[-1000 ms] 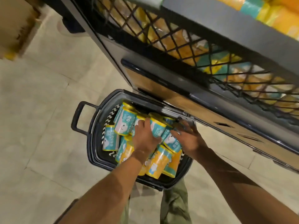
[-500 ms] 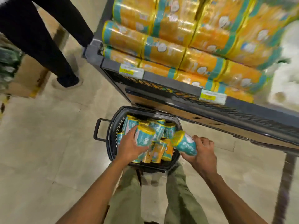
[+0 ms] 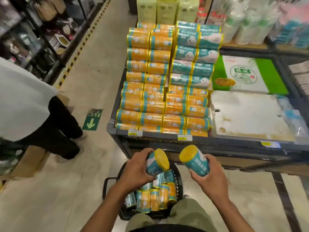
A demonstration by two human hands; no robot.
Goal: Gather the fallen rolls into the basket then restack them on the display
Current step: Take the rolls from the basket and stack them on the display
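Note:
My left hand (image 3: 136, 169) grips a teal roll with a yellow end (image 3: 157, 162), held above the basket. A second teal roll (image 3: 194, 162) is in my right hand (image 3: 209, 178), to the right of the basket. The black basket (image 3: 179, 180) sits on the floor at my feet, with several teal and orange rolls (image 3: 153, 198) in it. Ahead, the display (image 3: 160, 138) carries stacked rows of orange rolls (image 3: 147, 91) and teal rolls (image 3: 192, 64). Both held rolls hang below the display's front edge.
A person in a white top and black trousers (image 3: 33, 118) stands close on the left by cardboard boxes (image 3: 28, 163). Flat boxes (image 3: 247, 114) fill the bin to the right of the display. Shelving (image 3: 33, 30) lines the left side of the aisle.
Both hands have lifted out of the basket, each with a roll, and risen toward the display. My view has tilted up from the basket to the stacked display.

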